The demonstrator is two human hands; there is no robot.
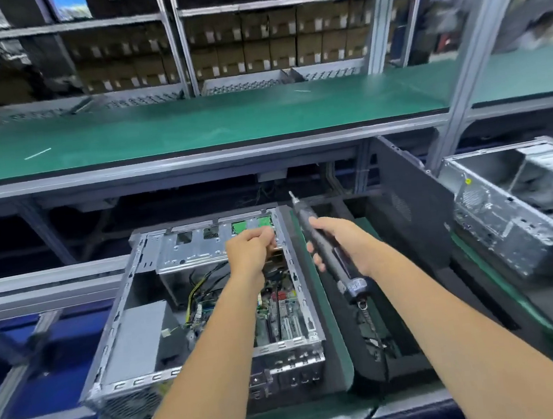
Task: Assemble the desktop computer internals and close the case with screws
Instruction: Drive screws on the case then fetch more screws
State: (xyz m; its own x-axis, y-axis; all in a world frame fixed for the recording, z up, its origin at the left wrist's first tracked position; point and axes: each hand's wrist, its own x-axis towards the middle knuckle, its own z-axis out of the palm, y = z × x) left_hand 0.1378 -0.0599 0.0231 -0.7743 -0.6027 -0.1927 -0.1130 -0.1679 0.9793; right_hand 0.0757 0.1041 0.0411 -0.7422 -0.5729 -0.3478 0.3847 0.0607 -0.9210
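Fingers of the right hand (339, 247) curl round a dark cylindrical electric screwdriver (328, 251) — tip raised; the left hand (250, 252) is bunched, contents unclear, above the open grey sheet-metal computer case (207, 306) — lying on green matting.

Bare sheet metal on the open computer case (137, 328), dull silver, punched with slots along the rims; drive cage (216, 242) at its 12 o'clock end of the same matt steel. Inside, glossy green circuit board (282, 315) with plastic-sheathed yellow and black wires (196, 289). Flat grey painted metal on the power supply box (135, 339) at 9 o'clock. Electric screwdriver (328, 255) in the right hand (341, 241): dark matt plastic barrel, shiny metal collar and bit. Smooth green rubbery mat (189, 126) on the upper shelf. Brushed aluminium frame rails (477, 48). Second case (516, 209) at 3 o'clock, raw grey metal. Brown cardboard boxes (277, 50) behind.
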